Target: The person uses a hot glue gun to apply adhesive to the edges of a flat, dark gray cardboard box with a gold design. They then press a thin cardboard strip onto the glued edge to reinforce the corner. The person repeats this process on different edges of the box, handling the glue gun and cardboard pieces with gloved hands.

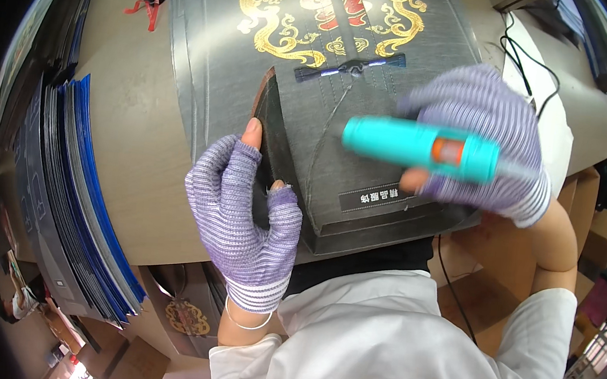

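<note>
Cardboard sheet: a flat grey box blank (366, 144) lies across the middle of the table (132, 144), its near edge hanging just over the table's front, right in front of the person.
Print: a gold and red dragon design (321, 8) sits on the far part of the sheet, and a small dark label with white marks (378, 195) is near the front edge.
Flap: a dark narrow flap (274, 132) stands up off the sheet's left part, tilted, brown on its inner face.
Left hand: in a purple striped fingerless glove, the left hand (246, 220) is partly open, thumb and forefinger pinching the flap from either side, bare fingertips (252, 133) touching its edge.
Right hand: same kind of glove, and the right hand (483, 141) is wrapped tight around a glue gun, fingers curled over the top, thumb underneath.
Glue gun: a teal glue gun (417, 146) with an orange patch is held level above the sheet, pointing left toward the flap, tip just short of it.
Cord: a black cable (524, 64) trails off behind the right hand across the table.
Stack: blue and dark flat sheets (76, 197) are piled on edge at the table's left, well apart from both hands.
</note>
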### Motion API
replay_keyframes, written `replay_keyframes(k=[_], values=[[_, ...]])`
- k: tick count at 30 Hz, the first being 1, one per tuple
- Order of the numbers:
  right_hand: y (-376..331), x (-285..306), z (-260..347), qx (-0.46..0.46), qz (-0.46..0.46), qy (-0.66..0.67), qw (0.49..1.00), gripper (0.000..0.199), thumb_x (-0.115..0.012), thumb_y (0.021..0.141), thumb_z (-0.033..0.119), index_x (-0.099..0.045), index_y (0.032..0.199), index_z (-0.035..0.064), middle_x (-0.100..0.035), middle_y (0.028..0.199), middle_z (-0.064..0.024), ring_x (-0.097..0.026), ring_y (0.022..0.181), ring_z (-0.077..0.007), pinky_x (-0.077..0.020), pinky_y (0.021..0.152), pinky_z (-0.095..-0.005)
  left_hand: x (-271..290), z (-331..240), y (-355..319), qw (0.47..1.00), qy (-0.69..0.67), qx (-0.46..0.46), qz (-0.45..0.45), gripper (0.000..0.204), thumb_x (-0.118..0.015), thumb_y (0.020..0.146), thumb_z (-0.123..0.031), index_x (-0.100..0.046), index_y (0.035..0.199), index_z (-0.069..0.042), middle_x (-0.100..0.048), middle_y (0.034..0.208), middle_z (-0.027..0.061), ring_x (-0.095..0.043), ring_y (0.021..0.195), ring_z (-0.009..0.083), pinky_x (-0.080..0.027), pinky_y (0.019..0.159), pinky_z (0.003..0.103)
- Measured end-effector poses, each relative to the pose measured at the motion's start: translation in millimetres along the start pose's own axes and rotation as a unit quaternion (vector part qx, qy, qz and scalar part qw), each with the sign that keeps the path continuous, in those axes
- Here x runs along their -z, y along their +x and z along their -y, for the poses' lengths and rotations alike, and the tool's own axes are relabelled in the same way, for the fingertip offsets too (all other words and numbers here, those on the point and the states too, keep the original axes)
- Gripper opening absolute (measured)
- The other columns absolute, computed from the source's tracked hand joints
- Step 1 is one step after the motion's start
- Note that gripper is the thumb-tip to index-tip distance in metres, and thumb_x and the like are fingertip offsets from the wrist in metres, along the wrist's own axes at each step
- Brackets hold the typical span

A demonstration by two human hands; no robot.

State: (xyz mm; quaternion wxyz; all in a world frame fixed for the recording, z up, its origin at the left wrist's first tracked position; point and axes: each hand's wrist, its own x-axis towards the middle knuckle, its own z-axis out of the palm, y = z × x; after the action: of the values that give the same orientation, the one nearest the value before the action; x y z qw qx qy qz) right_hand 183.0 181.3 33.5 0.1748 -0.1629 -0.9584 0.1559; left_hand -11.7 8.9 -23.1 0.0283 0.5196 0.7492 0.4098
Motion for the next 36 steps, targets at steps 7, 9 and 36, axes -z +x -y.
replay_keyframes(k=[7, 9, 36], values=[[3.8, -3.9, -1.3, 0.005, -0.002, -0.088, 0.996, 0.048, -0.084, 0.061, 0.053, -0.061, 0.070, 0.0109, -0.054, 0.068, -0.0064, -0.054, 0.065, -0.0273, -0.0431, 0.062, -0.0373, 2.8, -3.9, -0.2, 1.000, 0.002, 0.024, 0.010, 0.053, -0.067, 0.076, -0.010, -0.061, 0.128, -0.004, -0.054, 0.111, 0.0144, -0.054, 0.097, 0.0268, -0.047, 0.086, 0.037], [2.4, 1.9, -2.3, -0.037, -0.034, -0.126, 0.991, 0.046, -0.082, 0.065, 0.050, -0.061, 0.069, 0.0107, -0.051, 0.065, -0.0064, -0.051, 0.062, -0.0274, -0.0420, 0.060, -0.0379, 2.7, -3.4, 0.5, 1.000, 0.000, 0.025, 0.011, 0.054, -0.067, 0.075, -0.009, -0.061, 0.128, -0.004, -0.054, 0.110, 0.0140, -0.054, 0.097, 0.0265, -0.047, 0.086, 0.037], [-1.1, 5.9, -11.5, -0.067, -0.032, -0.109, 0.991, 0.044, -0.084, 0.066, 0.048, -0.063, 0.072, 0.0093, -0.055, 0.064, -0.0064, -0.055, 0.061, -0.0251, -0.0442, 0.059, -0.0349, 2.6, -2.5, -0.7, 0.999, -0.006, 0.034, 0.020, 0.060, -0.071, 0.067, -0.003, -0.062, 0.126, -0.004, -0.053, 0.106, 0.0119, -0.054, 0.097, 0.0258, -0.047, 0.087, 0.035]])
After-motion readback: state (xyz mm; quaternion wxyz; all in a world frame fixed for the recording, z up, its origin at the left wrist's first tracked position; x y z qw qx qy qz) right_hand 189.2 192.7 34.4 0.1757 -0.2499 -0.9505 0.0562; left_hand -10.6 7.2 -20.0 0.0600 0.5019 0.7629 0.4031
